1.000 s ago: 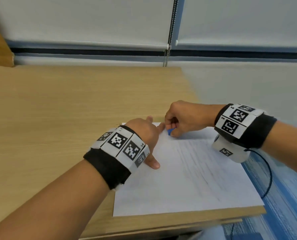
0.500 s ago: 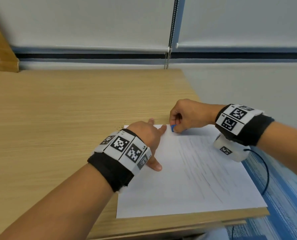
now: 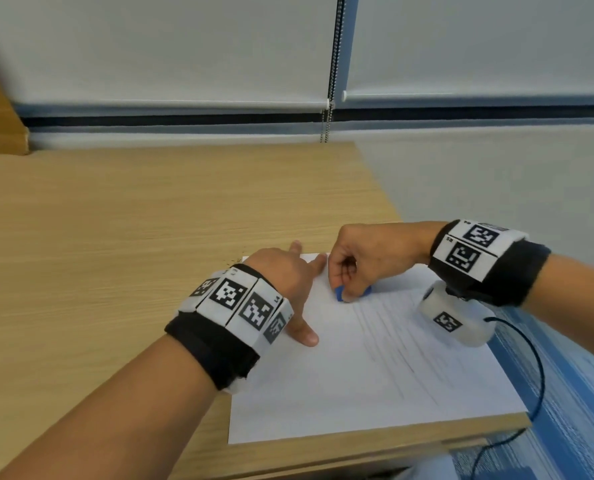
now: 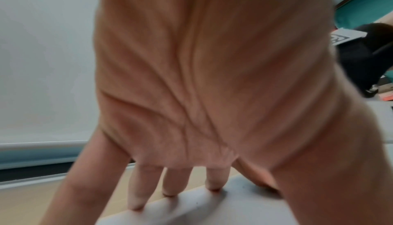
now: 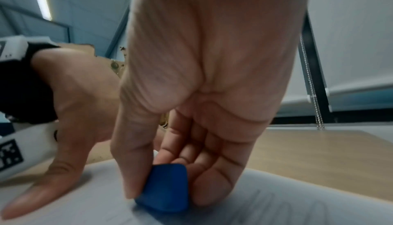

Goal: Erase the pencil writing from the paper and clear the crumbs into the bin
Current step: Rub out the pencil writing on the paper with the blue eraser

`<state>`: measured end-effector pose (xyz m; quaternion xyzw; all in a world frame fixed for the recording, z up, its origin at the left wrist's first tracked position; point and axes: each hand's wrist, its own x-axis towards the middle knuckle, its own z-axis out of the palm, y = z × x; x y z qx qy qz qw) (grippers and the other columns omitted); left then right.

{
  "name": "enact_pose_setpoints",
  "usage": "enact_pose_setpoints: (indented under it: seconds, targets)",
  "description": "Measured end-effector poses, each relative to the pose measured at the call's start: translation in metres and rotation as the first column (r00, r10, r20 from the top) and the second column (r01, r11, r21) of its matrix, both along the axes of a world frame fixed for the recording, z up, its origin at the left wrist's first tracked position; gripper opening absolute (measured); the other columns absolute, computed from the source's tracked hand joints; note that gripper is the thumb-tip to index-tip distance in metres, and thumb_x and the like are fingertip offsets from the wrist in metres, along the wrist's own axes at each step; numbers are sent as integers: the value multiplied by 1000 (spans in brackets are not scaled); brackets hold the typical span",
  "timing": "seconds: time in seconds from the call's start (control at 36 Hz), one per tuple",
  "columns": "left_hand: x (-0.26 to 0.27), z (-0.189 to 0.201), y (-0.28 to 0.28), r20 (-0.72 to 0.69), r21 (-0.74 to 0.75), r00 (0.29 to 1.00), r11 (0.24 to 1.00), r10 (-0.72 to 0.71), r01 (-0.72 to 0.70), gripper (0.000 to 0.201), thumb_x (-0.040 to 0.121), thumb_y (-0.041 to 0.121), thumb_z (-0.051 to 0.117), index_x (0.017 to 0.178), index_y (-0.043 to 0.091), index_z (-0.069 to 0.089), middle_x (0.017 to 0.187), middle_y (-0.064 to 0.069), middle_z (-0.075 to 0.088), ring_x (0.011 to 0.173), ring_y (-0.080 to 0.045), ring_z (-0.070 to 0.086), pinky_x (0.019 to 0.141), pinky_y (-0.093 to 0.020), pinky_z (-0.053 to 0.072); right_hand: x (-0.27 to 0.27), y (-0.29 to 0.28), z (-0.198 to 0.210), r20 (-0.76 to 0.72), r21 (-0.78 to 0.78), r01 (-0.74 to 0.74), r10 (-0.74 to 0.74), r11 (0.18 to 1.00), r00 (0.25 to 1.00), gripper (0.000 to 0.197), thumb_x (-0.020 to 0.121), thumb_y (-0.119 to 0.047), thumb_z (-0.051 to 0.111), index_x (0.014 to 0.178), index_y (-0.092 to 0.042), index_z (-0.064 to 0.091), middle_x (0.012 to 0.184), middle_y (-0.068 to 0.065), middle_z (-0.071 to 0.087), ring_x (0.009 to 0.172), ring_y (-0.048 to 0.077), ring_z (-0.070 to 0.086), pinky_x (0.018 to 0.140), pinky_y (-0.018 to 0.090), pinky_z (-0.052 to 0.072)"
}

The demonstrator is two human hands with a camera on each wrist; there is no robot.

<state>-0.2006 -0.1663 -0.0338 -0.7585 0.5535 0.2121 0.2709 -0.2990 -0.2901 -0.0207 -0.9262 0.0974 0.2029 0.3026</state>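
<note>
A white sheet of paper (image 3: 357, 382) with faint pencil lines lies at the desk's near right corner. My right hand (image 3: 361, 268) pinches a blue eraser (image 3: 339, 293) between thumb and curled fingers and presses it on the sheet's upper part; the right wrist view shows the blue eraser (image 5: 165, 190) on the paper (image 5: 276, 208). My left hand (image 3: 285, 282) lies flat with spread, straight fingers on the paper's left edge, thumb tip on the sheet. In the left wrist view the fingertips (image 4: 136, 201) press on the paper (image 4: 212, 211). Dark crumbs (image 3: 234, 260) speckle the desk by the paper's top left corner.
The wooden desk (image 3: 115, 254) stretches left and back to the wall with its roller blinds (image 3: 184, 46) and bead chain (image 3: 326, 123). The desk's right edge runs just past the paper, with blue carpet (image 3: 572, 410) below. A black cable (image 3: 534, 375) hangs from my right wristband.
My right hand slid the eraser up to the paper's top edge, then back down toward me on the sheet. My left hand stayed pressed on the paper.
</note>
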Motion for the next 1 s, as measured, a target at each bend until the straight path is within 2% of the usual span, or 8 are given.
enact_pose_setpoints:
  seconds: [0.14,0.28,0.36,0.44,0.61,0.75,0.92,1.0]
  targets:
    - [0,0,0,-13,7,1000,1000,17,-17,132,68,64,76,148,37,-26,159,-4,-27,149,-35,10,111,-56,31,4,-8,-4,193,-94,144,-124,985,973,8,76,-9,76,82,-6,72,61,-5,65,50,0,53,58,18,47]
    - [0,0,0,0,4,1000,1000,4,-4,133,67,65,76,149,35,-24,160,-6,-25,148,-35,14,110,-55,34,-3,2,0,-26,21,6,-6,1000,1000,11,75,-8,78,85,-5,74,68,-1,68,55,1,57,57,14,46]
    - [0,-2,-1,-2,6,1000,1000,5,-5,134,67,65,76,149,35,-25,160,-6,-26,148,-36,13,110,-56,33,1,-2,1,30,-20,49,-49,999,998,11,75,-10,78,84,-6,75,68,0,69,56,1,57,60,17,47]
    - [1,0,-1,-24,20,999,1000,25,-25,134,67,64,76,147,37,-28,158,-4,-29,149,-36,6,112,-58,30,3,-4,-2,140,-48,140,-132,989,981,8,74,-8,78,81,-6,74,60,-6,65,50,-1,54,57,17,45]
    - [1,-3,-1,2,10,1000,1000,9,-9,133,68,65,75,148,35,-27,159,-6,-28,148,-35,12,110,-55,34,-6,4,5,-63,-6,3,-3,1000,998,12,74,-10,79,85,-8,76,73,2,73,58,0,58,63,19,49]
    - [2,-4,-2,-6,12,1000,1000,12,-12,134,67,65,76,148,35,-27,158,-5,-29,148,-35,13,111,-56,33,-1,-9,1,154,-118,183,-164,976,974,8,74,-8,78,80,-7,73,50,-13,62,47,-1,52,63,26,49]
    - [2,-4,-3,-2,18,1000,1000,16,-16,134,67,65,76,147,36,-28,158,-4,-30,149,-34,11,111,-56,32,-11,3,6,-77,-31,17,-19,999,997,11,74,-10,80,84,-9,76,65,-9,69,55,-3,58,59,13,48]
    - [1,-3,-4,1,27,1000,999,22,-22,134,67,65,76,146,36,-29,157,-4,-31,149,-35,8,111,-57,31,-6,-5,5,55,-89,105,-100,991,993,10,74,-10,79,83,-7,75,62,-8,67,52,-3,56,64,21,50]
